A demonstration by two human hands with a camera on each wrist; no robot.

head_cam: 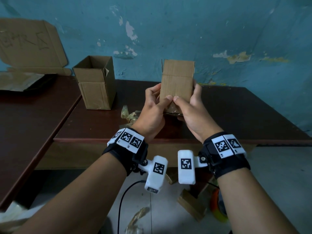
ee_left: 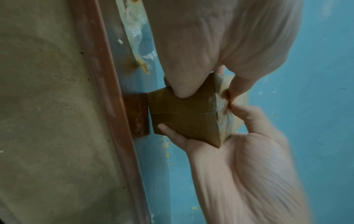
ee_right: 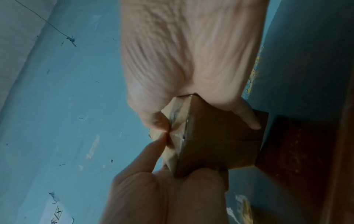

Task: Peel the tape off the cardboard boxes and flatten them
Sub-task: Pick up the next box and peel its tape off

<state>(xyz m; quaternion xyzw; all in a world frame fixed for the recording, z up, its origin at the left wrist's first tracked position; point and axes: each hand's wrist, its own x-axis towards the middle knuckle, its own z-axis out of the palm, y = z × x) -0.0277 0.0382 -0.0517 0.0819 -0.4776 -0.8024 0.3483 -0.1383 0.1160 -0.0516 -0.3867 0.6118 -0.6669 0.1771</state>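
Cardboard box held upright above the dark worktop, left hand and right hand curled round its sides, thumbs meeting low on the near face. Left wrist view: both thumbs pinch at clear tape on the box end. Right wrist view: same pinch, right fingers flat along one side.

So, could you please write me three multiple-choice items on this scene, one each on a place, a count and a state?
1. Where is the small box?
A. held above the table
B. on the floor
C. inside the open box

2. How many upright boxes are in the head view?
A. one
B. two
C. four

3. What state is the box standing on the table in?
A. taped shut
B. flattened
C. open at the top

Key: 1 A, the left hand and right hand hold it up; 2 B, one held, one standing; 3 C, its inside shows.
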